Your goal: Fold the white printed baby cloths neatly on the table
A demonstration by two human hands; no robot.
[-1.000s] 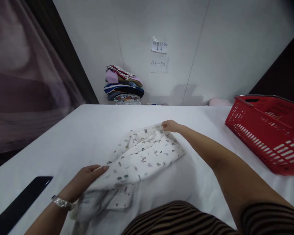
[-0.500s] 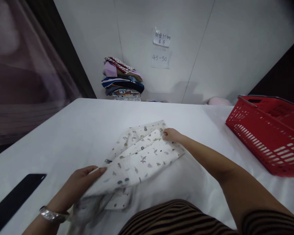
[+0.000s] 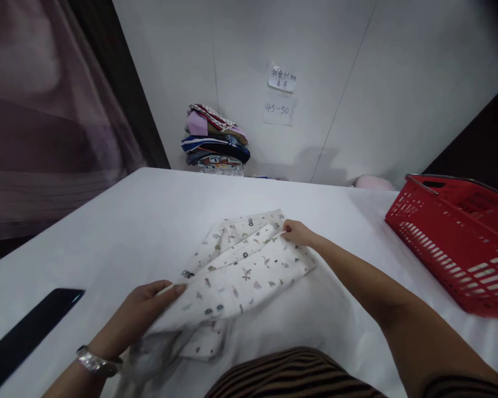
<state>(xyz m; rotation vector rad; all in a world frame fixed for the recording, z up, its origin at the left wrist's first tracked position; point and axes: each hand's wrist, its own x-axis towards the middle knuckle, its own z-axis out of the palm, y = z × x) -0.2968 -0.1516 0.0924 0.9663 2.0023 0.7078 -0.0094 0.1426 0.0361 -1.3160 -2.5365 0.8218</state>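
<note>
A white printed cloth point(image 3: 249, 276) with small scattered motifs lies partly bunched on the white table, between my two hands. My left hand point(image 3: 151, 301) pinches its near left edge between thumb and fingers. At the far right edge, my right hand point(image 3: 296, 232) grips the fabric with closed fingertips. The span between the hands is drawn fairly straight, with loose folds behind it. Below my left hand the cloth hangs crumpled toward the table's near side, and that part is blurred.
A red plastic basket point(image 3: 452, 237) stands at the right of the white table point(image 3: 157, 215). A dark flat object point(image 3: 33, 331) lies at the left. Behind the far edge rises a stack of folded fabrics point(image 3: 218, 141), by a wall with paper signs point(image 3: 279, 108).
The whole view has shifted slightly, so things sit a little lower and further right. Both hands keep their hold on the cloth, which looks nearly the same.
</note>
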